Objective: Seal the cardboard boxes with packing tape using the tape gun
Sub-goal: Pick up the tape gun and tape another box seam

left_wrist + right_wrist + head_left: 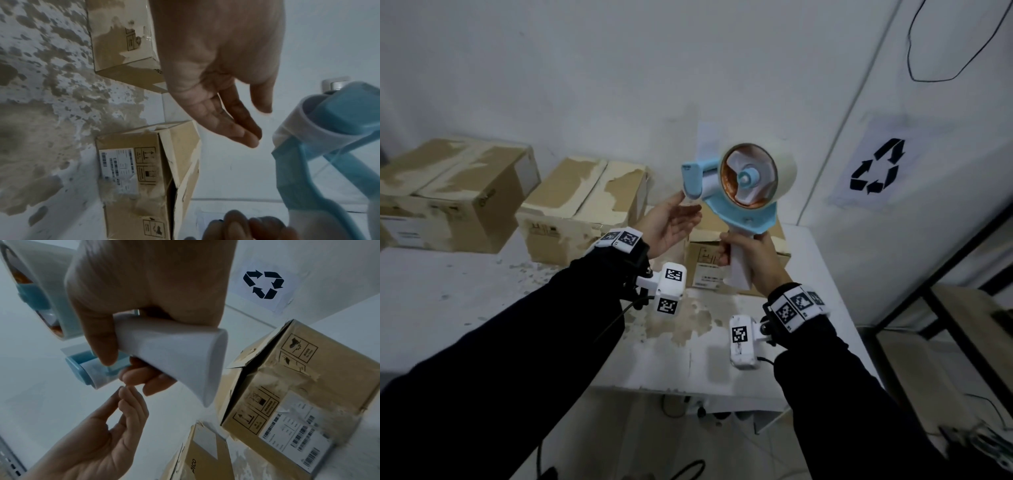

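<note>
My right hand point(726, 250) grips the white handle of a blue tape gun point(743, 181) and holds it up over the table, roll side towards me. The wrist view shows the right hand point(127, 366) wrapped round the handle point(174, 353). My left hand point(688, 207) is palm up just below the gun's front roller, fingers fairly straight and thumb apart, as the left hand point(258, 126) shows beside the gun point(337, 123). Three worn cardboard boxes sit on the table: left point(455, 192), middle point(585, 205), and a third point(705, 253) behind my hands with its flap seam gaping point(287, 386).
The white table point(482, 308) has patches of peeled paint. It stands in a corner against white walls, one bearing a recycling sign point(876, 164). A black-framed shelf unit point(945, 291) stands to the right. Cables hang under the table's front edge.
</note>
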